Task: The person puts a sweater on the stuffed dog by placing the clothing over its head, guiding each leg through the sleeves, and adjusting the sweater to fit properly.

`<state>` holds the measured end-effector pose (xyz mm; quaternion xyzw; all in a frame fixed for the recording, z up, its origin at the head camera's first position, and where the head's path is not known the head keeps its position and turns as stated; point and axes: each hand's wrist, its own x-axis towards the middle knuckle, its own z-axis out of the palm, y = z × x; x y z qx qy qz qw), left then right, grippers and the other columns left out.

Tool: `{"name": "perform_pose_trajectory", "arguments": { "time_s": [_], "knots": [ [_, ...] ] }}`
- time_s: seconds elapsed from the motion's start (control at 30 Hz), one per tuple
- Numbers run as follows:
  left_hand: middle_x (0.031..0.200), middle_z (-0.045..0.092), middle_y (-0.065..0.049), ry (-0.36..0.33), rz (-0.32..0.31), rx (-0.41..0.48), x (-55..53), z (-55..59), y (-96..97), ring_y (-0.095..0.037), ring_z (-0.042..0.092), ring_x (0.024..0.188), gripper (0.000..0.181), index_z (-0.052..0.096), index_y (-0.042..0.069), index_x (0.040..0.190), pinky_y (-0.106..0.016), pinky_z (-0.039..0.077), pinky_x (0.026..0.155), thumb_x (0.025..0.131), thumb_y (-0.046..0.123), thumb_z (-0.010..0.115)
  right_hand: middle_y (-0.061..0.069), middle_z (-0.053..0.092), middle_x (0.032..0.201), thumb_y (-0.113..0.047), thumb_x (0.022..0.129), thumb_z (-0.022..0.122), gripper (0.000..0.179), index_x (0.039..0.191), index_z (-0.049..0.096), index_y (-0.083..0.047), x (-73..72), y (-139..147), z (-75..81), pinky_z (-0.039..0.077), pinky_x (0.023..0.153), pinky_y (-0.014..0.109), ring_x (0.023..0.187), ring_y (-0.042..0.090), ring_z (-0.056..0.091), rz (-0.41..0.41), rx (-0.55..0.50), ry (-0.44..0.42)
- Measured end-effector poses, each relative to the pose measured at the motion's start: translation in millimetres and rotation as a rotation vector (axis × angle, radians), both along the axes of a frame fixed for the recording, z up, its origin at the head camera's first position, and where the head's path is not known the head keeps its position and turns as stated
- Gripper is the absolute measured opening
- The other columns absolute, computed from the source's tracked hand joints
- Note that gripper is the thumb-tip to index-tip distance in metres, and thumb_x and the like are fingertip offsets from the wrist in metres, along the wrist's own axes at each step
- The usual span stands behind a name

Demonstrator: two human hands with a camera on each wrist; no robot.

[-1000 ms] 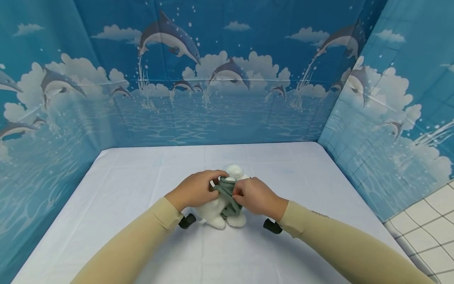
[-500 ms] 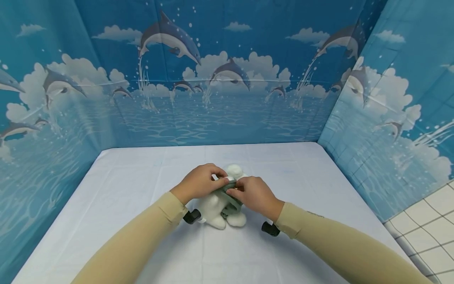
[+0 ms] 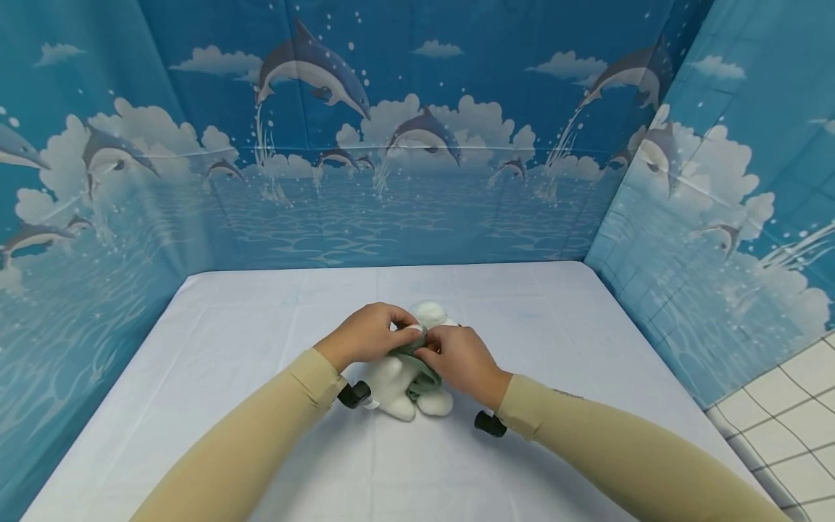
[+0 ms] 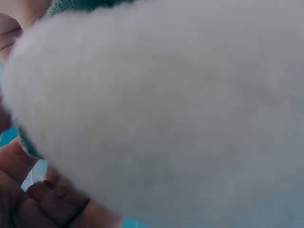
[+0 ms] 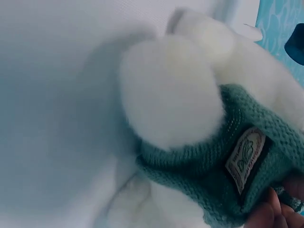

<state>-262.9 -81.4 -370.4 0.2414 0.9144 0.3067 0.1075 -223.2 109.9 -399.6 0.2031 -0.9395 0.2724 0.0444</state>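
Observation:
A white plush toy (image 3: 388,391) sits on the table with a green knitted garment (image 3: 424,373) partly around it. My left hand (image 3: 365,335) pinches the garment near its upper edge, thumb and fingers close together. Just to the right, my right hand (image 3: 462,359) pinches the same knit, the two hands' fingertips nearly meeting. In the right wrist view, a woven label (image 5: 246,159) shows on the green knit, and a rounded white part (image 5: 171,92) of the toy sticks out of an opening. White fur (image 4: 152,109) fills most of the left wrist view.
A white cloth (image 3: 261,304) covers the table. Blue curtains (image 3: 417,210) printed with dolphins stand along its back and sides. Black wrist-camera housings (image 3: 489,423) hang below both wrists. Pale tiles (image 3: 792,413) show at the lower right.
My left hand has moved up and right, its thumb now closing on the garment's upper edge. My right hand has shifted slightly left with the knit. The toy's lower body stays put.

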Motion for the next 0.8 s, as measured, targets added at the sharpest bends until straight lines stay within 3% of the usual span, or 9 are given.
{"name": "perform_pose_trajectory", "arguments": {
  "time_s": [0.13, 0.23, 0.43, 0.67, 0.8],
  "knots": [
    [0.094, 0.063, 0.019, -0.043, -0.018, -0.001, 0.8, 1.4, -2.3, -0.004, 0.059, 0.085, 0.018, 0.066, 0.035, 0.098, -0.028, 0.048, 0.073, 0.085, 0.046, 0.062, -0.015, 0.057, 0.063, -0.031, 0.089, 0.062, 0.01, 0.081, 0.065, -0.025, 0.6, -3.3, -0.4, 0.043, 0.05, 0.021, 0.053, 0.001, 0.05, 0.003, -0.005, 0.001],
    [0.093, 0.063, 0.018, -0.039, -0.034, -0.007, 1.3, 0.9, -4.3, -0.007, 0.059, 0.081, 0.015, 0.066, 0.034, 0.096, -0.028, 0.048, 0.069, 0.085, 0.043, 0.064, -0.012, 0.054, 0.059, -0.029, 0.089, 0.062, 0.014, 0.076, 0.062, -0.024, 1.8, -4.9, 0.0, 0.041, 0.048, 0.021, 0.05, 0.003, 0.048, 0.009, -0.001, 0.007],
    [0.095, 0.061, 0.017, 0.02, -0.02, -0.014, 1.0, -4.8, -6.5, -0.008, 0.057, 0.078, 0.008, 0.065, 0.035, 0.092, -0.027, 0.047, 0.067, 0.087, 0.04, 0.062, -0.01, 0.051, 0.057, -0.024, 0.09, 0.061, 0.013, 0.078, 0.062, -0.02, 3.0, -7.2, 1.1, 0.039, 0.046, 0.02, 0.048, 0.004, 0.047, 0.013, 0.0, 0.011],
    [0.103, 0.058, 0.013, 0.12, 0.028, -0.03, 4.8, -6.1, -6.6, -0.007, 0.055, 0.084, 0.013, 0.065, 0.031, 0.095, -0.027, 0.046, 0.07, 0.09, 0.04, 0.058, -0.011, 0.055, 0.062, -0.021, 0.089, 0.061, 0.009, 0.083, 0.065, -0.016, 3.4, -7.7, 0.5, 0.041, 0.047, 0.02, 0.05, 0.002, 0.049, 0.005, 0.029, 0.009],
    [0.096, 0.056, 0.013, 0.157, 0.051, -0.008, 6.6, -5.4, -5.5, -0.007, 0.054, 0.079, 0.015, 0.066, 0.027, 0.096, -0.027, 0.046, 0.07, 0.091, 0.039, 0.057, -0.011, 0.056, 0.061, -0.019, 0.089, 0.061, 0.008, 0.086, 0.068, -0.015, 3.1, -7.6, -1.0, 0.042, 0.047, 0.019, 0.05, 0.001, 0.049, 0.005, 0.042, -0.002]
  ]
}}
